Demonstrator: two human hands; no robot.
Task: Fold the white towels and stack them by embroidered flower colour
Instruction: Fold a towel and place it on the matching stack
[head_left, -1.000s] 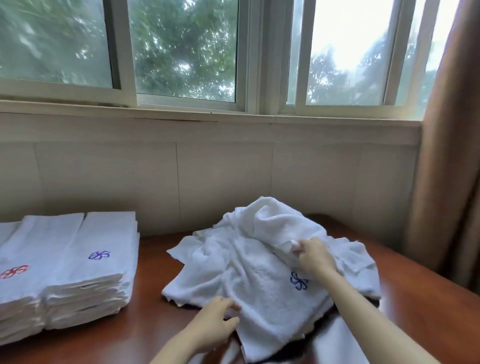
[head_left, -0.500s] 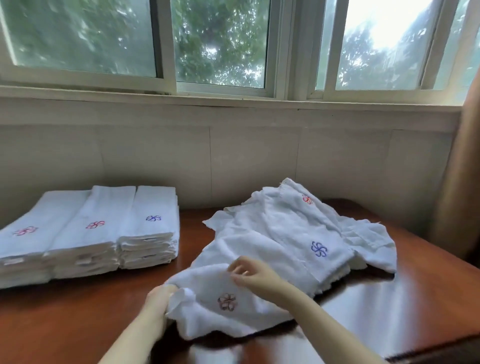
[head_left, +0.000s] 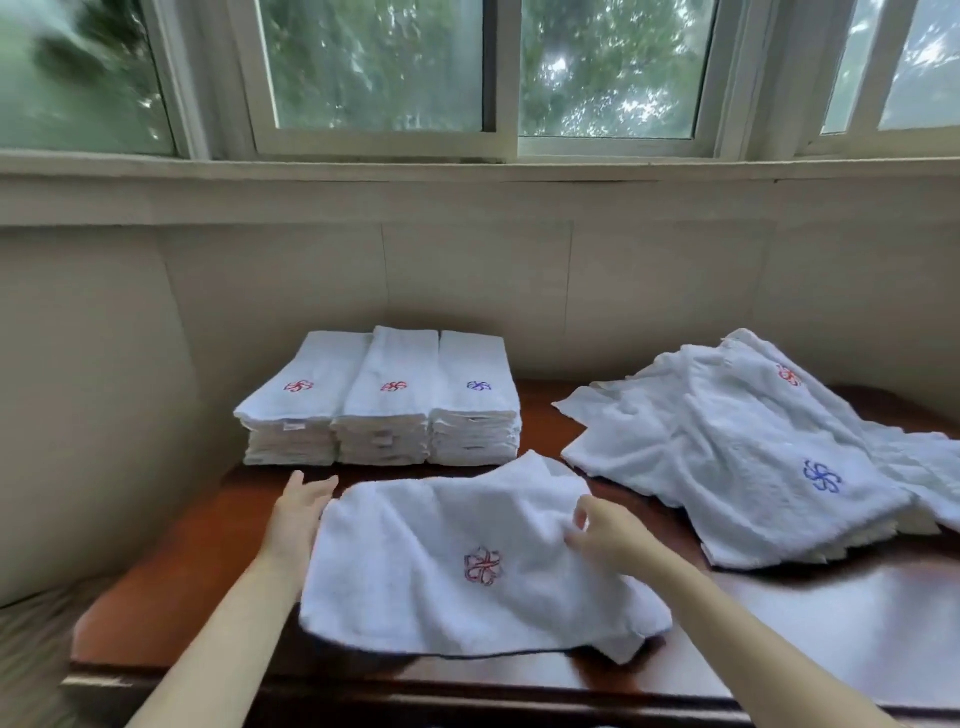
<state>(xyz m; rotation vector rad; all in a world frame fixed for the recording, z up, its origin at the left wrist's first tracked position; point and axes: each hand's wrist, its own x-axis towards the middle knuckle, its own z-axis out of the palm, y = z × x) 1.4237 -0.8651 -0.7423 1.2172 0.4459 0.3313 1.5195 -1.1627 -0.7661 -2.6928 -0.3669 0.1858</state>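
Spreading is the step in hand, as I judge it. One unfolded towel (head_left: 415, 587) lies rumpled on the near part of the wooden table (head_left: 197, 587), directly in front of the person, with its embroidered flower (head_left: 483, 566) facing up and reading reddish with darker threads. No fold has been made in it yet.

The left hand (head_left: 298, 512) reaches forward along the towel's left edge. Its fingers are straight and held close together, touching the cloth at the far left corner. The right hand (head_left: 605, 530) rests on the towel's right side with the thumb lifted and the fingers curled down toward a ridge of fabric. Blur there makes it impossible to tell whether they actually pinch it.

The next move calls for pulling the two sides apart to flatten the wrinkles and square the far edge. After that comes folding the towel into a narrow strip like those already stacked.

At the back stand three neat stacks side by side: the left red-flower stack (head_left: 298, 410), the middle red-flower stack (head_left: 387, 410) and the blue-flower stack (head_left: 475, 410). This towel probably belongs on a red one. A loose pile (head_left: 727, 457) of unfolded towels waits to the right.
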